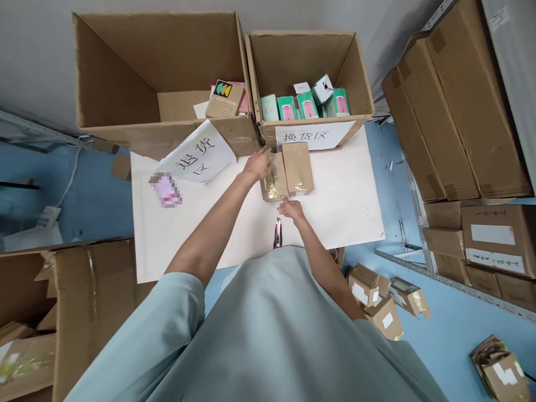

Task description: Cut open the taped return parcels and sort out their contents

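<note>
On the white table [335, 206] two small cardboard boxes stand side by side. My left hand [258, 163] grips the far left corner of the taped cardboard box [277, 178], its fingers curled over the edge. Close to the near edge of that box, my right hand [291, 209] has its fingers stretched out and apart; whether the fingertips touch it I cannot tell. The second cardboard box [298, 167] sits against the right side of the first. A utility knife [277, 233] lies on the table just in front of me, below my right hand.
Behind stand two large open cartons: the left carton [125, 134] contains several flat packs, the right carton [364, 84] several green-and-pink boxes. Paper signs [199, 153] hang on their fronts. A blurred pink item [166, 190] lies at left. Stacked cartons [460, 111] and floor boxes [383, 315] are at right.
</note>
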Demonstrator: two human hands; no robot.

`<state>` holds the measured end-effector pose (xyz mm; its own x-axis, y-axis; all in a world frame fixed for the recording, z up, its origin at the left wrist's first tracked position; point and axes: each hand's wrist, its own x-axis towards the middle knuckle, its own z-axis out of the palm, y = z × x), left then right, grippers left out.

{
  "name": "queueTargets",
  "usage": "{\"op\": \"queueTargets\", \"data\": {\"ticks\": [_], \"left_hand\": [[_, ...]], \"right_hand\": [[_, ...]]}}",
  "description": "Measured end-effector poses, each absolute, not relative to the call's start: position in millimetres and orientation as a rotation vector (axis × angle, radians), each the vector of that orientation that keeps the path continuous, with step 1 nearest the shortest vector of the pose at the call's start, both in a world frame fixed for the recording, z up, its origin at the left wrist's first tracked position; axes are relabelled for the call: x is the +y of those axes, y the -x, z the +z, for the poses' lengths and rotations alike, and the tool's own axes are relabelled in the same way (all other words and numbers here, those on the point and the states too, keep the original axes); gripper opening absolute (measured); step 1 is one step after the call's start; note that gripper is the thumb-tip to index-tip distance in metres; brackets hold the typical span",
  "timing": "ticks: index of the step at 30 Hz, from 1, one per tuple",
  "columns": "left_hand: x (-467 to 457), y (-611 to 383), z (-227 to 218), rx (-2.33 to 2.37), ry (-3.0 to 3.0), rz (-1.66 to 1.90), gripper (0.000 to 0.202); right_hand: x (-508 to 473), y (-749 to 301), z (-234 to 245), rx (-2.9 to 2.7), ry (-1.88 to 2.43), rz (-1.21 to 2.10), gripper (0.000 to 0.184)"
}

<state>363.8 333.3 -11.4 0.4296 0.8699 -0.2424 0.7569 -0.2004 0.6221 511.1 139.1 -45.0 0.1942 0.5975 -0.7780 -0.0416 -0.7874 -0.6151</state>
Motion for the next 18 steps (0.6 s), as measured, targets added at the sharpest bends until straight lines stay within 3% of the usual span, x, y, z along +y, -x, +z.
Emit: {"op": "queueTargets", "data": {"ticks": [2, 10, 15, 18], "left_hand": [[338, -366, -17, 1.404, -1.998, 0.123, 0.072], [273, -291, -28, 1.737, -1.875, 0.121, 0.034], [173, -241, -37, 1.778, -1.470, 0.373, 0.058], [119, -231, -40, 1.758, -1.232, 0.507, 0.067]], "right_hand": [[137, -511, -45, -0.504, 1.955, 1.657, 0.049], [117, -516, -60, -0.731, 1.992, 1.571, 0.054], [116, -531, -67, -1.005, 2.070, 1.451, 0.050], [110, -530, -66, -1.215, 2.009, 1.381, 0.039]]}}
